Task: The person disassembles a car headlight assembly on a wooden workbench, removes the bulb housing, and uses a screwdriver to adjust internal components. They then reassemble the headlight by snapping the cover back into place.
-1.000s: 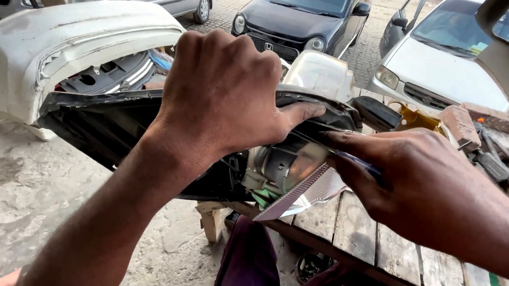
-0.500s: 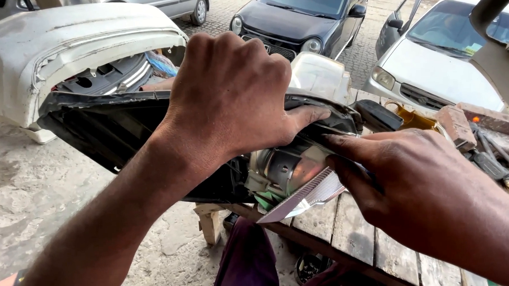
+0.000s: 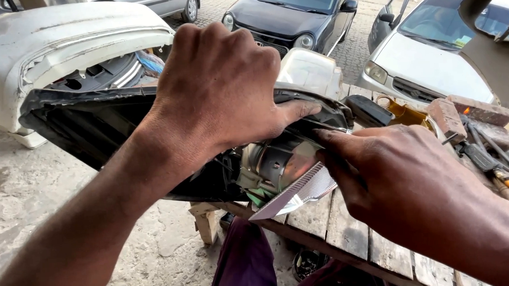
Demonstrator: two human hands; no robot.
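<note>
Under the left hand (image 3: 220, 87), the fingers are spread and curled over the top edge of a car headlight (image 3: 169, 147), pressing down on its black plastic housing; the thumb (image 3: 290, 111) lies along the dark rim. The right hand (image 3: 405, 176) closes its fingers at the headlight's near end, where a thin ribbed silver strip (image 3: 299, 192) juts out in a wedge shape; the fingers seem to pinch that strip or the rim just above it, though the grip itself is hidden. Between the two hands sits one round, shiny metal reflector drum (image 3: 272, 165), and beside it a small green plastic piece. One clear, domed lens (image 3: 311, 72) rises behind the left hand's knuckles.

The headlight rests tilted on the edge of a table (image 3: 350, 236) made of rough, weathered wooden planks. Toward the right end of the table lie two reddish bricks (image 3: 465, 114), coarse and chipped, and a loose heap of dark hand tools (image 3: 489, 155), one with an orange grip. A yellow container (image 3: 405, 112) stands just behind the headlight.

Beyond, a white bumper (image 3: 50, 49), scuffed and curved, sits on the concrete floor. Three cars are parked on paving: one black (image 3: 294, 15), one silver-white (image 3: 433, 49), and one pale one at the top edge. Purple cloth (image 3: 242, 263) hangs below the table.
</note>
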